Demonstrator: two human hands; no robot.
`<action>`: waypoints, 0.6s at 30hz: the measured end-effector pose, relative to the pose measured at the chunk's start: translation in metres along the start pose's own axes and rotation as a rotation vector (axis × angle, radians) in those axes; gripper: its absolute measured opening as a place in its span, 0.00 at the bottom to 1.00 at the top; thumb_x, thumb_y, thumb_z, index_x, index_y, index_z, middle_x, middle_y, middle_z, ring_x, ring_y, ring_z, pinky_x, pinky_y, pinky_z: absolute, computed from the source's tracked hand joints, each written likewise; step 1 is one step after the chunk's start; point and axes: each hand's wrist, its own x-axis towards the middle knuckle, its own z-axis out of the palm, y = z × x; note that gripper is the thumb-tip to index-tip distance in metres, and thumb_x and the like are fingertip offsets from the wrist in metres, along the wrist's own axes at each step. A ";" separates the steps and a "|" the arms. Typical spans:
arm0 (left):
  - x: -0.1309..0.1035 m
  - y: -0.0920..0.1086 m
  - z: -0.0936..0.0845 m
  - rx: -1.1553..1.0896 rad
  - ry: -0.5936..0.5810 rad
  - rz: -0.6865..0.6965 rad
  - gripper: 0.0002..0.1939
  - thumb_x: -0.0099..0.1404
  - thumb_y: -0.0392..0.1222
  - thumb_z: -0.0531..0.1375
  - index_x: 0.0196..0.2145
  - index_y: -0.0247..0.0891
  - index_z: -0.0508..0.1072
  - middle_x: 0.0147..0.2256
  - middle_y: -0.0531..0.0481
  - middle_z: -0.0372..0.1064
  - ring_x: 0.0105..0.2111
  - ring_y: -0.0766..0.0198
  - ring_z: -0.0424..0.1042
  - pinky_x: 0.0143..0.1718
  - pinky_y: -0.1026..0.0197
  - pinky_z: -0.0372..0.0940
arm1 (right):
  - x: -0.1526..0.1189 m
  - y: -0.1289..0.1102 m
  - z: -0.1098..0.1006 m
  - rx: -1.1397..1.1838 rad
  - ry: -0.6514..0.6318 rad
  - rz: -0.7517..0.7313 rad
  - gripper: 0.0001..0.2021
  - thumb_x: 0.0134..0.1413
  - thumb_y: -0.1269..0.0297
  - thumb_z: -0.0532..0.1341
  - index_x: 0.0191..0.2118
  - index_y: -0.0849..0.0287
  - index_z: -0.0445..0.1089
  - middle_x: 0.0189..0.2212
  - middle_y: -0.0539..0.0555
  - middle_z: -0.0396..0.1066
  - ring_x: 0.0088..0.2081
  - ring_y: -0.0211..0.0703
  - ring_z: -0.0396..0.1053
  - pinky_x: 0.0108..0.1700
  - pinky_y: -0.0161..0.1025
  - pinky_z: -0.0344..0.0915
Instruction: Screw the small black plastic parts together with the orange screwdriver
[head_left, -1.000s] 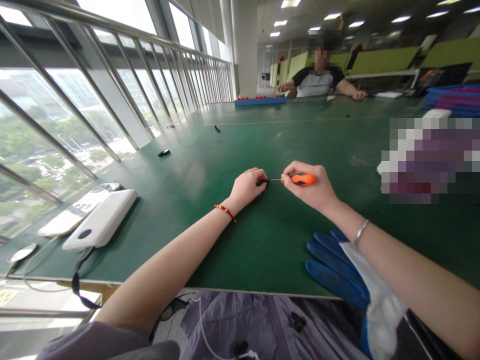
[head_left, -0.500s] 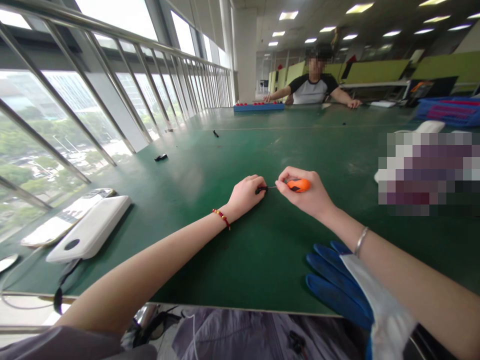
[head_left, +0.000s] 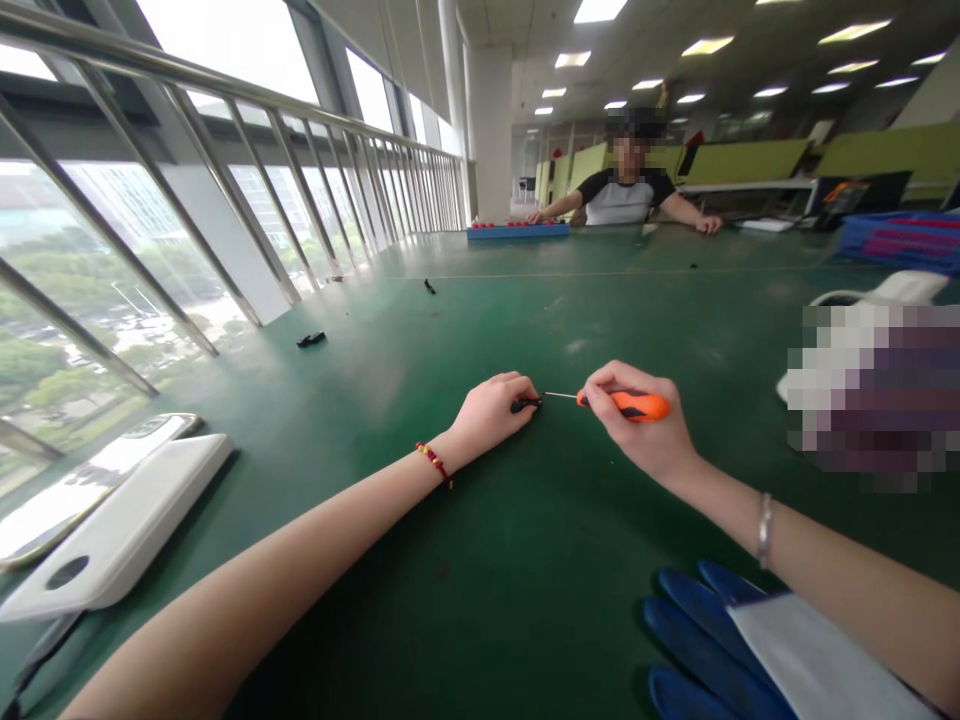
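My left hand (head_left: 491,418) rests on the green table and pinches a small black part (head_left: 527,404); its exact kind is too small to make out. Fingers of my right hand (head_left: 646,425) are wrapped round the handle of an orange and black screwdriver (head_left: 637,405). The thin metal shaft points left, with its tip at or very near the right end of the black part; whether they touch I cannot tell. Below my right forearm lies a blue and white work glove (head_left: 712,630).
A white power bank (head_left: 142,535) and a phone (head_left: 105,480) lie at left. Small black pieces (head_left: 311,340) are scattered on the table (head_left: 420,560). Across it sits a person (head_left: 626,200) beside a blue tray (head_left: 517,231). At right are a blue basket (head_left: 896,240) and a blurred-out object (head_left: 885,390).
My right hand has drawn slightly right, and more of the screwdriver's shaft and handle shows. My left hand still holds the black part. The whole view has tilted up and shifted closer.
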 end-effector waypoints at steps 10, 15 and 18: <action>0.014 -0.008 0.005 -0.001 0.022 -0.010 0.04 0.58 0.35 0.56 0.32 0.39 0.70 0.35 0.51 0.70 0.36 0.62 0.70 0.36 0.62 0.64 | -0.016 0.020 0.009 -0.001 -0.039 -0.057 0.02 0.54 0.68 0.58 0.31 0.55 0.65 0.22 0.47 0.69 0.22 0.34 0.66 0.26 0.33 0.62; 0.013 -0.011 0.006 -0.035 0.052 -0.020 0.04 0.59 0.35 0.55 0.32 0.39 0.69 0.35 0.51 0.70 0.35 0.63 0.69 0.36 0.63 0.64 | -0.016 0.018 0.009 -0.005 -0.046 -0.059 0.03 0.54 0.68 0.58 0.30 0.55 0.65 0.23 0.47 0.70 0.22 0.34 0.67 0.27 0.32 0.62; 0.014 -0.011 0.005 -0.034 0.043 -0.014 0.04 0.59 0.35 0.55 0.32 0.38 0.69 0.34 0.51 0.69 0.35 0.63 0.69 0.35 0.63 0.64 | -0.016 0.018 0.009 0.003 -0.040 -0.047 0.03 0.54 0.68 0.58 0.30 0.56 0.65 0.22 0.47 0.69 0.22 0.34 0.67 0.26 0.32 0.62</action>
